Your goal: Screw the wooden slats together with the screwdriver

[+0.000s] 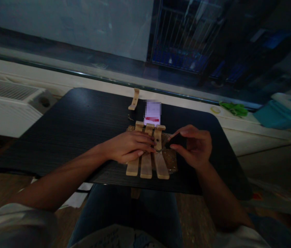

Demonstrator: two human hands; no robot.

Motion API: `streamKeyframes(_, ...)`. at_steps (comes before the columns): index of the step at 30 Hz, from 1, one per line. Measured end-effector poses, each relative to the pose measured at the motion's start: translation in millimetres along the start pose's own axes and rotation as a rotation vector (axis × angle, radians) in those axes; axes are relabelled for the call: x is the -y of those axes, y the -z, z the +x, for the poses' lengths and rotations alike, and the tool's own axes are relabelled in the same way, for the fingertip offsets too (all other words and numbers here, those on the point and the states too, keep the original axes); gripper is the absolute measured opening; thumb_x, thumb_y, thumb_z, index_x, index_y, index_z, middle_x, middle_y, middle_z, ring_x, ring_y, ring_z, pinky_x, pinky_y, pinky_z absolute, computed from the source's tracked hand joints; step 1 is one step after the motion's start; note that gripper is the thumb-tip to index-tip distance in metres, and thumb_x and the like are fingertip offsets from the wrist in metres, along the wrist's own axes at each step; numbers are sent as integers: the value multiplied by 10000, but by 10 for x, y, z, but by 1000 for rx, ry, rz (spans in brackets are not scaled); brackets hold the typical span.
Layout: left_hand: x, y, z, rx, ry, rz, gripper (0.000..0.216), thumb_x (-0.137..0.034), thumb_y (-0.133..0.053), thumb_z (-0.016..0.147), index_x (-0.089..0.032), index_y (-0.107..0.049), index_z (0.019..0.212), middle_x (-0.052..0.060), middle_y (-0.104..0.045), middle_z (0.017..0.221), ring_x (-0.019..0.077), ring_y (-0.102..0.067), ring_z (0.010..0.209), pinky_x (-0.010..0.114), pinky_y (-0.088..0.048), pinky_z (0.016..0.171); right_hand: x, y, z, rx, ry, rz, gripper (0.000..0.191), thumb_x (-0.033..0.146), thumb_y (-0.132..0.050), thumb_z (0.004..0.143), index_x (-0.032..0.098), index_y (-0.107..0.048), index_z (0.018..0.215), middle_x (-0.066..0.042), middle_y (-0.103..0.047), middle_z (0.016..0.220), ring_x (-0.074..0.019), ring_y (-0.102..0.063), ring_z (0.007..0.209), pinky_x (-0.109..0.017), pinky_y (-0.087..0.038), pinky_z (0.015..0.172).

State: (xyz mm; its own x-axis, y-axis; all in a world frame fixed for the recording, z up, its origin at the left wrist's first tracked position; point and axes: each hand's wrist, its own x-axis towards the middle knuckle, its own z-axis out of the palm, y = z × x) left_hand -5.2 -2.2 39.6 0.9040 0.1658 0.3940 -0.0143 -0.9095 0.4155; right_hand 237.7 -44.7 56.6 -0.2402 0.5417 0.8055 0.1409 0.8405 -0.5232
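Note:
Three curved wooden pieces lie side by side, the left one (133, 168), the middle one (146, 167) and the right one (162, 167), on a brown block wrapped in clear film (171, 160). Across them rests my left hand (128, 146), palm down with its fingers stretched out, the fingertips reaching the right piece. On the right, my right hand (195, 144) pinches a small dark tool (168, 146) between thumb and fingers. Its thin end points at the right piece, just below a dark hole. Dim light hides the tool's exact kind.
Beyond the block, a lit phone (152, 112) stands on the black table (83, 127). Another curved wooden piece (134, 100) lies near the window sill, with a small thin item (130, 117) before it. A radiator (13, 103) is at left, a teal bin (282, 112) at right.

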Motion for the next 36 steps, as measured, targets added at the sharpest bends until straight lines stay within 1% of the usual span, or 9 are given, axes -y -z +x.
streamKeyframes(3,1,-1,-2,3,8,1,404,-248,-351,919,-155,-624,1202,134,-637,1248,258,-551,1215,445,-425,1051,2,19,-4,43,-5,18,527,114,-763,698,326,-580,1145,-1,-686,884,-171,-671,750,-326,-560,611)
streamKeyframes(5,0,-1,-1,10,13,-5,406,-246,-351,916,-151,-623,1203,141,-636,1247,257,-549,1216,442,-417,1057,17,38,1,95,-22,56,477,127,-715,749,310,-563,1162,-25,-704,962,-190,-693,841,-362,-584,683)
streamKeyframes(8,0,-2,2,14,15,-12,409,-246,-351,910,-147,-624,1199,142,-637,1244,260,-549,1216,448,-410,1062,58,61,10,162,-98,148,409,108,-610,827,291,-535,1184,-57,-693,1132,-199,-704,962,-413,-598,795)
streamKeyframes(10,2,-3,3,8,12,-13,405,-244,-354,909,-148,-625,1195,139,-638,1243,262,-547,1219,454,-411,1061,84,72,11,177,-157,205,404,85,-575,848,292,-524,1190,-51,-695,1155,-187,-715,966,-405,-605,813)
streamKeyframes(14,5,-8,0,-4,1,-10,404,-236,-355,914,-128,-630,1190,147,-638,1240,264,-550,1215,452,-417,1056,93,98,-4,180,-197,239,437,67,-600,836,305,-538,1197,-20,-734,1054,-171,-728,936,-366,-614,801)
streamKeyframes(17,3,-9,1,-7,-1,-6,408,-236,-353,914,-129,-633,1191,148,-641,1234,267,-554,1210,451,-423,1051,73,121,-16,175,-205,168,463,112,-654,814,318,-553,1216,-14,-743,1017,-184,-735,893,-369,-620,767)
streamKeyframes(22,1,-8,0,3,4,-10,411,-234,-352,911,-131,-630,1196,149,-634,1246,263,-549,1219,450,-419,1056,43,123,10,174,-132,128,433,141,-719,765,309,-608,1149,-6,-745,955,-186,-728,822,-355,-609,693)
streamKeyframes(30,5,-11,-2,-9,9,-15,398,-225,-372,900,-156,-628,1197,133,-643,1238,259,-560,1202,444,-433,1042,59,60,52,79,-105,90,414,203,-795,695,293,-578,1036,15,-662,806,-162,-670,694,-314,-566,582)
streamKeyframes(36,7,-9,-1,-7,-1,-16,399,-240,-359,914,-145,-628,1192,145,-640,1239,268,-558,1206,451,-428,1045,29,23,23,11,-46,19,478,177,-813,664,314,-565,1048,24,-633,792,-159,-635,670,-311,-528,553)
